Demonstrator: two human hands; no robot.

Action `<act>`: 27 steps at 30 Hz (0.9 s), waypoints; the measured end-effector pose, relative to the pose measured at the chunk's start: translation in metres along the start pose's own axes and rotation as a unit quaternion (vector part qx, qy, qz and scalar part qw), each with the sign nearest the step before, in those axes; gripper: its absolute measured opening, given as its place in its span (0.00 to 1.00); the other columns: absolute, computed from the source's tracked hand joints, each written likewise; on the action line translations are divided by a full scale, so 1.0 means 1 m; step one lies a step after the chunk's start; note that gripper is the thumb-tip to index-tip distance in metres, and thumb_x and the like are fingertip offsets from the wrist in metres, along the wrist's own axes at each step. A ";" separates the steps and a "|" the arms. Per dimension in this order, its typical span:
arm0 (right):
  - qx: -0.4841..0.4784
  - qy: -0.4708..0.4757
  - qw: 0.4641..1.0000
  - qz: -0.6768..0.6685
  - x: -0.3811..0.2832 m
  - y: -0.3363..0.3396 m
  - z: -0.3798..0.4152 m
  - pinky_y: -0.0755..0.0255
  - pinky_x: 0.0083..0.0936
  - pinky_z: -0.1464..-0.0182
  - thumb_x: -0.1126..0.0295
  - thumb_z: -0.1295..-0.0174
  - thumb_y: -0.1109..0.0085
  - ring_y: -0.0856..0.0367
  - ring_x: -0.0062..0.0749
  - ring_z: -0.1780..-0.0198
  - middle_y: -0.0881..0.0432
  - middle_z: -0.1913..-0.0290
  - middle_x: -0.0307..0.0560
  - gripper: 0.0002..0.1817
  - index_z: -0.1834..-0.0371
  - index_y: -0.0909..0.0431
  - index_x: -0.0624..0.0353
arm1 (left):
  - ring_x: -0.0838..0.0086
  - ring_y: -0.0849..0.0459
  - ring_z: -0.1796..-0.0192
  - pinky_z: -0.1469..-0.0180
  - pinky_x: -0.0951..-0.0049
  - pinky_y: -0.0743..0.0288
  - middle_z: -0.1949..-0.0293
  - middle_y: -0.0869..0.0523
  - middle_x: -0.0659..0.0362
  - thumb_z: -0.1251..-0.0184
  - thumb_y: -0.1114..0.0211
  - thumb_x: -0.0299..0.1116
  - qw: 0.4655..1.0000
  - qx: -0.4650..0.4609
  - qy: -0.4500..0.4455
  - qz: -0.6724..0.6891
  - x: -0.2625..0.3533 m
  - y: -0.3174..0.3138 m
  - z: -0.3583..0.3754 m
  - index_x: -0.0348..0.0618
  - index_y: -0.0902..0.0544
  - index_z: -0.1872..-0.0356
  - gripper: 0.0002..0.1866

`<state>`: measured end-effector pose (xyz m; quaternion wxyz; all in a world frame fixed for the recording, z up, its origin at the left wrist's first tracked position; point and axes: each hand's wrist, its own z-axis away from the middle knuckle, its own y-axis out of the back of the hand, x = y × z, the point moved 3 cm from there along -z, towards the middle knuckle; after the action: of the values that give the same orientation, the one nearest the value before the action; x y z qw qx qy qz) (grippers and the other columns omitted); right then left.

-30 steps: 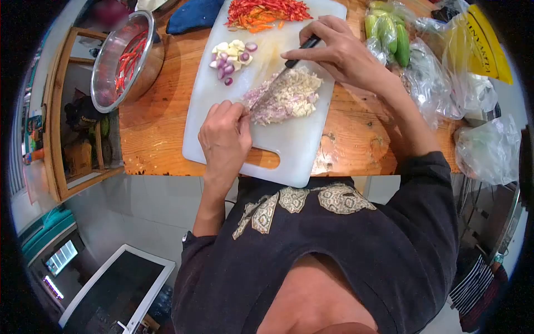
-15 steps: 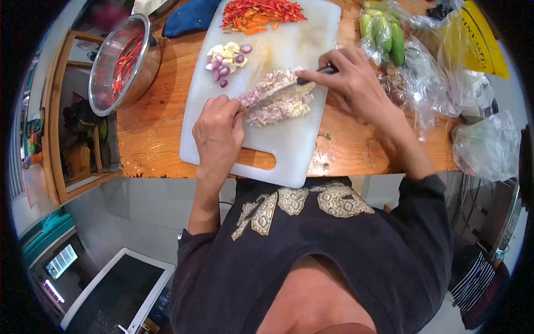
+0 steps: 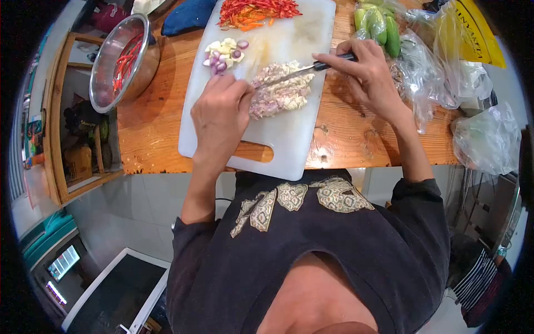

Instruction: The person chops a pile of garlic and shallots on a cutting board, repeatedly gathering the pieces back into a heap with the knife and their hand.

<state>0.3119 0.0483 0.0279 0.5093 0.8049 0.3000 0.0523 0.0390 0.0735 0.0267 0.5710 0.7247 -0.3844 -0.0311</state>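
My right hand (image 3: 370,72) is closed round the black handle of a knife (image 3: 289,76), its index finger stretched along the handle. The fingers of my left hand (image 3: 221,108) are closed at the knife's tip end. The blade lies across a heap of chopped shallot and garlic (image 3: 283,97) on the white cutting board (image 3: 278,142). Whole peeled garlic and shallots (image 3: 225,54) sit on the board just beyond my left hand. Sliced red and orange chillies (image 3: 258,12) are piled at the board's far end.
A metal bowl (image 3: 146,75) with red chillies stands left of the board on the wooden table (image 3: 167,117). A blue cloth (image 3: 188,16) lies behind it. At the right are bagged cucumbers (image 3: 392,36), clear plastic bags (image 3: 486,139) and a yellow bag (image 3: 478,33).
The knife has moved slightly toward the far side and right, its handle further from the heap. My right hand has shifted right with it. The board appears slightly higher in view.
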 end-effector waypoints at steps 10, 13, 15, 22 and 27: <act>-0.009 -0.031 0.999 -0.022 0.011 -0.029 0.015 0.30 0.40 0.45 0.77 0.41 0.34 0.25 0.45 0.53 0.21 0.57 0.43 0.27 0.38 0.13 0.37 | 0.59 0.17 0.59 0.61 0.57 0.22 0.70 0.20 0.56 0.44 0.29 0.22 1.000 -0.016 -0.010 -0.025 -0.002 -0.018 -0.012 0.40 0.17 0.71 0.04; 0.021 0.013 1.000 0.019 0.007 -0.016 0.005 0.31 0.40 0.41 0.77 0.44 0.33 0.24 0.45 0.51 0.21 0.55 0.43 0.29 0.39 0.12 0.36 | 0.58 0.17 0.59 0.61 0.57 0.22 0.70 0.20 0.55 0.44 0.29 0.22 0.999 -0.017 -0.018 -0.032 -0.005 -0.019 -0.010 0.40 0.17 0.72 0.04; 0.004 0.000 1.000 0.006 0.015 -0.029 0.003 0.32 0.41 0.39 0.77 0.45 0.33 0.24 0.44 0.50 0.20 0.54 0.42 0.29 0.40 0.12 0.35 | 0.58 0.17 0.59 0.61 0.56 0.22 0.70 0.20 0.55 0.44 0.29 0.22 0.999 -0.018 -0.012 -0.041 -0.006 -0.018 -0.010 0.40 0.18 0.72 0.05; -0.002 0.048 0.997 0.064 0.023 -0.034 -0.010 0.39 0.46 0.33 0.76 0.45 0.33 0.24 0.41 0.48 0.19 0.52 0.39 0.30 0.38 0.13 0.34 | 0.56 0.17 0.58 0.59 0.56 0.24 0.68 0.19 0.53 0.42 0.29 0.24 0.999 -0.019 0.009 -0.042 -0.009 -0.015 -0.010 0.41 0.16 0.68 0.04; -0.003 0.041 0.998 0.055 0.020 -0.035 -0.012 0.36 0.43 0.37 0.76 0.46 0.32 0.23 0.40 0.49 0.18 0.53 0.39 0.31 0.38 0.13 0.30 | 0.57 0.17 0.58 0.60 0.57 0.23 0.68 0.19 0.54 0.42 0.30 0.22 0.999 -0.007 0.005 -0.045 -0.011 -0.017 -0.010 0.40 0.18 0.70 0.04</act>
<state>0.3087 0.0787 -0.0004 0.4950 0.8159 0.2761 0.1141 0.0448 0.0887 0.0107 0.5761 0.7374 -0.3482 -0.0562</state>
